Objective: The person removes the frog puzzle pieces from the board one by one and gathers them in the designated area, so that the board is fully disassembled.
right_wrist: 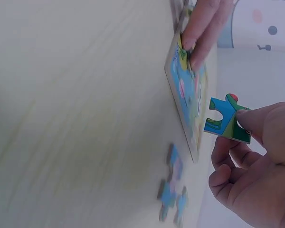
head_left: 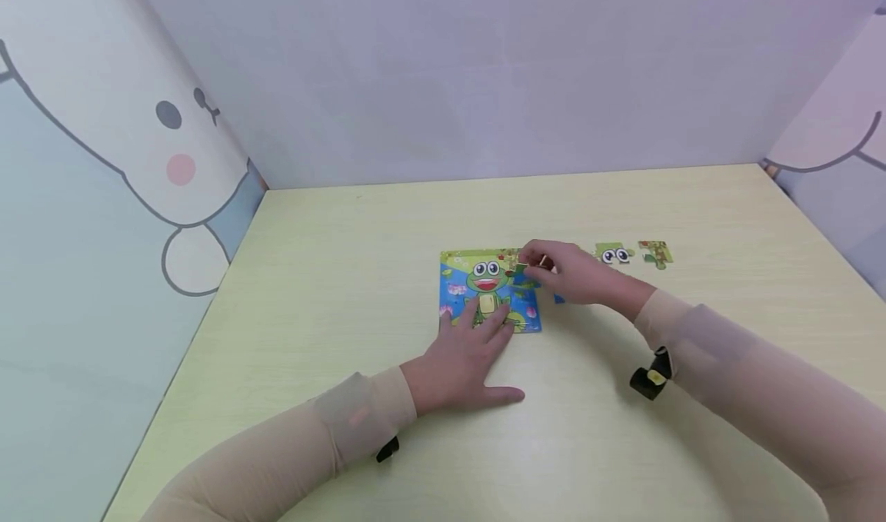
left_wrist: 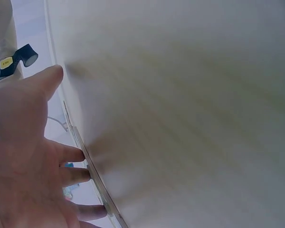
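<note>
A frog jigsaw puzzle [head_left: 453,274] lies flat on the table, showing a green frog on blue. The spread left hand [head_left: 462,362] rests its fingertips on the puzzle's lower edge, the thumb stretched out to the right. Above the puzzle's right side, the right hand [head_left: 571,273] pinches a jigsaw piece [right_wrist: 220,118] between thumb and fingers. Blue and green with a touch of red, that piece is held apart from the board in the right wrist view. Part of the puzzle's upper right is hidden behind the right hand.
To the right lie a loose piece with the frog's eyes [head_left: 614,254] and a green-and-red corner piece [head_left: 656,253]. A blue piece [head_left: 559,299] is mostly hidden under the right hand. Pale panels stand behind and beside the table [head_left: 332,276].
</note>
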Demonstrator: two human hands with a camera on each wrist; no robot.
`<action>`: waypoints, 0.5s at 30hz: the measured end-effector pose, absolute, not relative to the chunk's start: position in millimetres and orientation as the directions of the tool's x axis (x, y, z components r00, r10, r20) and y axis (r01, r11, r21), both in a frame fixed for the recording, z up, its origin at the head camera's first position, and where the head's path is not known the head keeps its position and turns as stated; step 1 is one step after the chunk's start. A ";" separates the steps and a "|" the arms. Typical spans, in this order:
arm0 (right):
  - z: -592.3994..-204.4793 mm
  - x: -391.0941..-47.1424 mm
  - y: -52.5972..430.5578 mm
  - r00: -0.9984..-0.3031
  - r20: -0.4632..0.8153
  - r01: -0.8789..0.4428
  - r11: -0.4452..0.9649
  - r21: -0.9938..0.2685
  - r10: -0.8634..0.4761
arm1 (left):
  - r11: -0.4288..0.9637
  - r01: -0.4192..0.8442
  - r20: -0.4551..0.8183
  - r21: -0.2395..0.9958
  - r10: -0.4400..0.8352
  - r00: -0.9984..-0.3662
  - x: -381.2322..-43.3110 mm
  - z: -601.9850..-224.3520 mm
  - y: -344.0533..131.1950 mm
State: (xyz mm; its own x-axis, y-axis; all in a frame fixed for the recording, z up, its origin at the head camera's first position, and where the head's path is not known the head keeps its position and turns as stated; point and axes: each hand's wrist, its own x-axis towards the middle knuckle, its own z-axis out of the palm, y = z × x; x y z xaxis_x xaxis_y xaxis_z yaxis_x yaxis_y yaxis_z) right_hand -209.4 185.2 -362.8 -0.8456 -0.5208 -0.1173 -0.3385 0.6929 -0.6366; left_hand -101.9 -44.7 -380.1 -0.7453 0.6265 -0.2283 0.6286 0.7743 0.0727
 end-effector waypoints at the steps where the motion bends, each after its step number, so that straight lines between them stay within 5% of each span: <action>1: -361.7 -208.7 191.3 -0.847 -0.116 -0.339 0.695 -0.634 -0.519 | 0.775 0.627 -0.231 0.077 0.626 -0.745 -101.7 -379.8 -44.8; 15: -353.4 -205.3 317.6 -0.901 -0.192 -0.264 0.843 -0.468 -0.389 | 0.763 0.643 -0.210 0.070 0.641 -0.738 -101.2 -382.4 -47.2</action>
